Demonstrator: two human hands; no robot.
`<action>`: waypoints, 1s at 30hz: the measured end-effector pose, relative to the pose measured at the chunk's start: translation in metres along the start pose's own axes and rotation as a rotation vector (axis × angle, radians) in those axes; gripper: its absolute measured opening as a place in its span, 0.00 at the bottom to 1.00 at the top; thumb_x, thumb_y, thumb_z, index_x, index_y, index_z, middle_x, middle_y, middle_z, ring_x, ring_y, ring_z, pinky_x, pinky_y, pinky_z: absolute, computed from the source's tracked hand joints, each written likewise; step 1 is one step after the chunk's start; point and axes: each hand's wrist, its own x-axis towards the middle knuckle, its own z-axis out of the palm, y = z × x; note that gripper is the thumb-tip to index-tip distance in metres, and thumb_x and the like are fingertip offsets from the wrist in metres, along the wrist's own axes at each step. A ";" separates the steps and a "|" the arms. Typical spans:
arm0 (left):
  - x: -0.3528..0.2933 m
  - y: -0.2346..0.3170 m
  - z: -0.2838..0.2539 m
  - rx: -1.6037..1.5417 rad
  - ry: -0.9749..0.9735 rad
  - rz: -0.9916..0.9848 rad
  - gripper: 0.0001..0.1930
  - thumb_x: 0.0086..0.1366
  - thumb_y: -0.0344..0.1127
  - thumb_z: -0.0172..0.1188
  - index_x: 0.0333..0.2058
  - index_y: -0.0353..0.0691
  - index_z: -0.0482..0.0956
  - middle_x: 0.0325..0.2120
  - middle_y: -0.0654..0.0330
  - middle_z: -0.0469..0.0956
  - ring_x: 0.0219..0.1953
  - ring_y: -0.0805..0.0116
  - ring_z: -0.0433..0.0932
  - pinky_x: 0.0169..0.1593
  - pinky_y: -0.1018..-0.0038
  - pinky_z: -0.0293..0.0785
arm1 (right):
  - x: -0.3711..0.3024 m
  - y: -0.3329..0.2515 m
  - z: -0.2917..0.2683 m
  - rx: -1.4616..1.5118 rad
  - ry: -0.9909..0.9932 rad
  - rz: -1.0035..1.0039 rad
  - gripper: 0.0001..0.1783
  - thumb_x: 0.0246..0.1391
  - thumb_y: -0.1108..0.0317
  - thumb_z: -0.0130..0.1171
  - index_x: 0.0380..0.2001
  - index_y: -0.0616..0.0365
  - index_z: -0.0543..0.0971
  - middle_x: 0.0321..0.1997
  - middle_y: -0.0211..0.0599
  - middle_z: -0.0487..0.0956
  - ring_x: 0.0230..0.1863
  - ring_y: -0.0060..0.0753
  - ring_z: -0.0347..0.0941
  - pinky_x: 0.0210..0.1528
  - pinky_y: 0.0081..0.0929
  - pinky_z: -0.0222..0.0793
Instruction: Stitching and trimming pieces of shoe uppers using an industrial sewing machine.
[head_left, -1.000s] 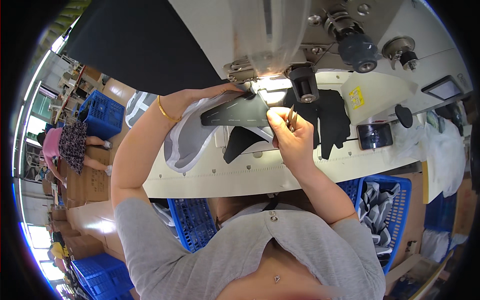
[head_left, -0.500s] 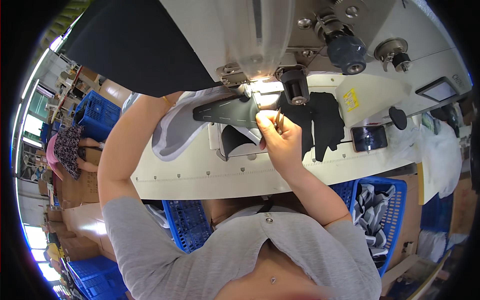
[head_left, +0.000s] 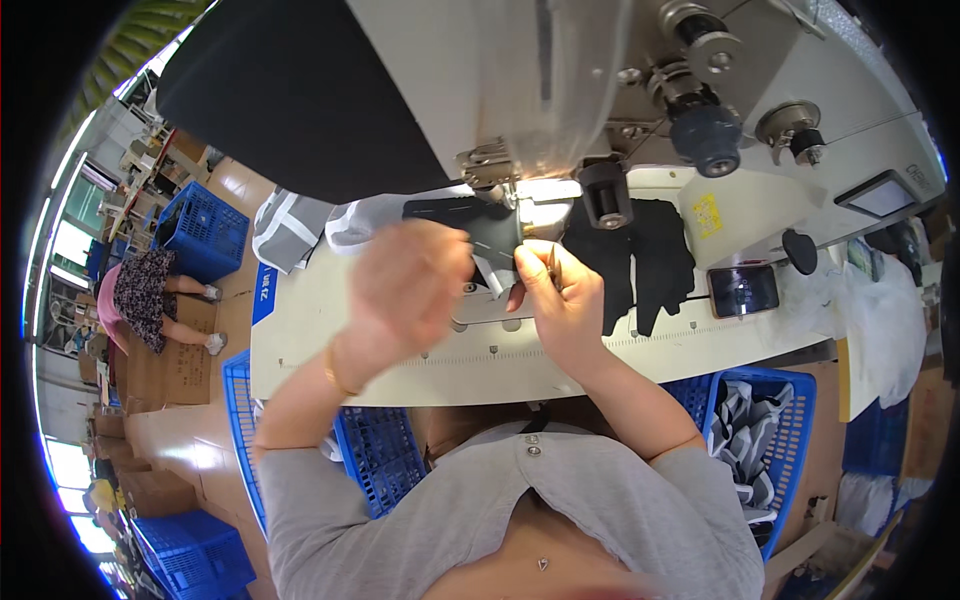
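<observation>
Under the lit needle area of a sewing machine [head_left: 450,60] lies a dark fabric piece [head_left: 492,228] with pale stitch marks. My right hand [head_left: 565,310] pinches its right edge between thumb and finger. A small pointed metal tool [head_left: 556,266] juts from the same hand; its exact kind is unclear. My left hand [head_left: 408,290] is raised in front of the fabric's left end, smeared by motion, its fingers unreadable. Behind it, grey and white fabric [head_left: 365,218] rests on the table, partly covered.
Black cut pieces [head_left: 660,255] and a phone [head_left: 743,290] lie on the machine table [head_left: 300,365] to the right, near a plastic bag [head_left: 880,320]. Grey-white pieces [head_left: 292,232] sit at the left. Blue crates [head_left: 790,450] flank my lap. Another person [head_left: 150,290] bends over boxes far left.
My left arm has swung back from beyond the fabric toward me, its hand now before the machine. The grey-white fabric has shifted away from me. My right hand keeps its pinch.
</observation>
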 end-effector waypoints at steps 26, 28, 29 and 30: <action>0.003 0.009 0.042 -0.028 0.001 -0.028 0.13 0.54 0.24 0.62 0.40 0.27 0.79 0.41 0.50 0.78 0.44 0.52 0.77 0.47 0.60 0.76 | 0.002 -0.014 0.009 0.310 0.021 0.123 0.10 0.66 0.70 0.51 0.37 0.65 0.79 0.30 0.27 0.80 0.33 0.14 0.72 0.36 0.18 0.71; 0.004 0.010 0.041 0.003 -0.011 -0.026 0.13 0.54 0.24 0.62 0.40 0.28 0.79 0.41 0.51 0.78 0.45 0.52 0.77 0.47 0.61 0.75 | 0.002 -0.013 0.009 0.329 0.005 0.141 0.10 0.66 0.71 0.51 0.39 0.66 0.79 0.32 0.28 0.80 0.35 0.14 0.73 0.39 0.18 0.71; 0.004 0.011 0.041 0.040 -0.013 -0.026 0.13 0.54 0.24 0.62 0.40 0.29 0.79 0.42 0.51 0.77 0.45 0.53 0.76 0.47 0.61 0.75 | 0.003 -0.014 0.009 0.335 0.007 0.142 0.10 0.66 0.71 0.51 0.39 0.66 0.79 0.32 0.28 0.80 0.35 0.14 0.73 0.39 0.18 0.71; 0.004 0.012 0.041 0.042 -0.019 -0.024 0.13 0.54 0.24 0.62 0.40 0.29 0.79 0.42 0.51 0.77 0.45 0.53 0.76 0.47 0.61 0.75 | 0.002 -0.015 0.009 0.334 0.006 0.155 0.10 0.66 0.71 0.50 0.40 0.66 0.79 0.33 0.28 0.80 0.36 0.14 0.72 0.39 0.18 0.71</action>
